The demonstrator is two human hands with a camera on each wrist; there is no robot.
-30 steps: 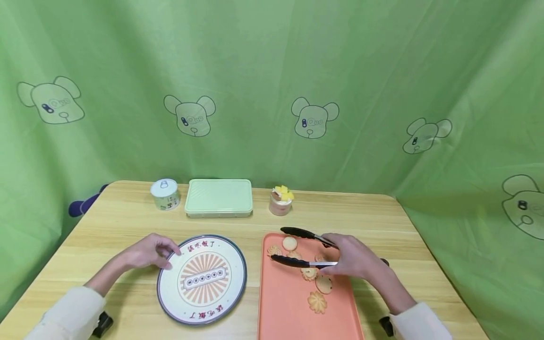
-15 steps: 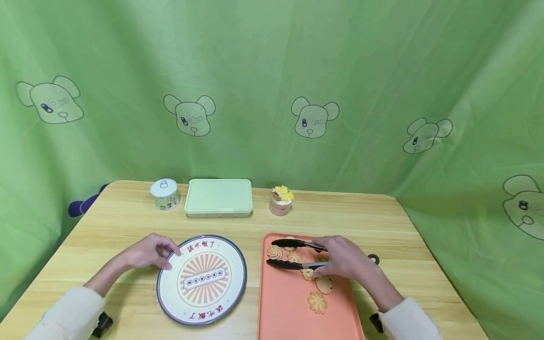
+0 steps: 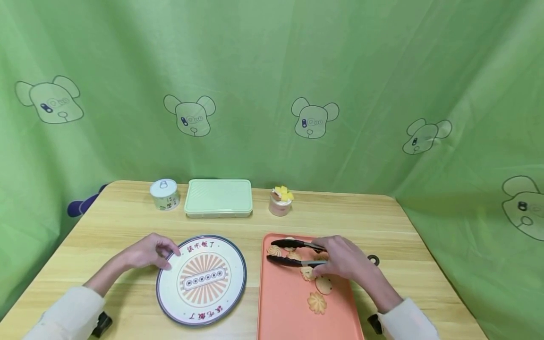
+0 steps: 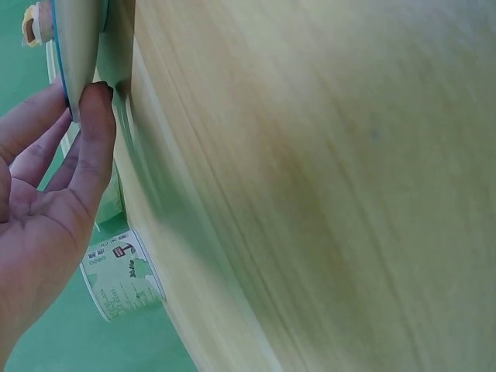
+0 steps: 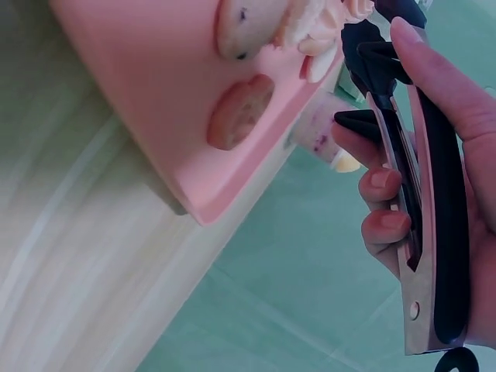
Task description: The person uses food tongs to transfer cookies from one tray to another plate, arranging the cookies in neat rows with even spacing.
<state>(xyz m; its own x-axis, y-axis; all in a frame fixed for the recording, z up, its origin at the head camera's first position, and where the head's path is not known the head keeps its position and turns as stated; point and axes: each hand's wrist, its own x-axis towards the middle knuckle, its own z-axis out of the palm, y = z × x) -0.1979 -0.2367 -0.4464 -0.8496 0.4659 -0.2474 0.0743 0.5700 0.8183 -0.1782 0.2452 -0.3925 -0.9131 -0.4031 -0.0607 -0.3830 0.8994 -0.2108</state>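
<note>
My left hand (image 3: 148, 252) pinches the left rim of a round white plate (image 3: 233, 276) with a blue edge; the left wrist view shows thumb and fingers on either side of the rim. My right hand (image 3: 346, 257) grips a pair of tongs (image 3: 293, 243) with black tips and metal arms. The tong tips are spread over the far left part of a pink tray (image 3: 289, 307), around a swirled cookie (image 3: 274, 250). Other cookies lie on the tray, among them a flower-shaped cookie (image 3: 317, 302) and a round cookie (image 3: 323, 284). Hand and tongs partly hide several of them.
Along the back of the wooden table (image 3: 352, 208) stand a pull-tab can (image 3: 165, 194), a pale green lidded box (image 3: 218, 198) and a small dessert cup (image 3: 280, 202) topped with yellow cubes. A green curtain (image 3: 255, 156) hangs behind and at the sides.
Over the first half second the tongs shifted left and their tips came closer together around the swirled cookie. Since then they have barely moved. Left hand and plate stay put.
</note>
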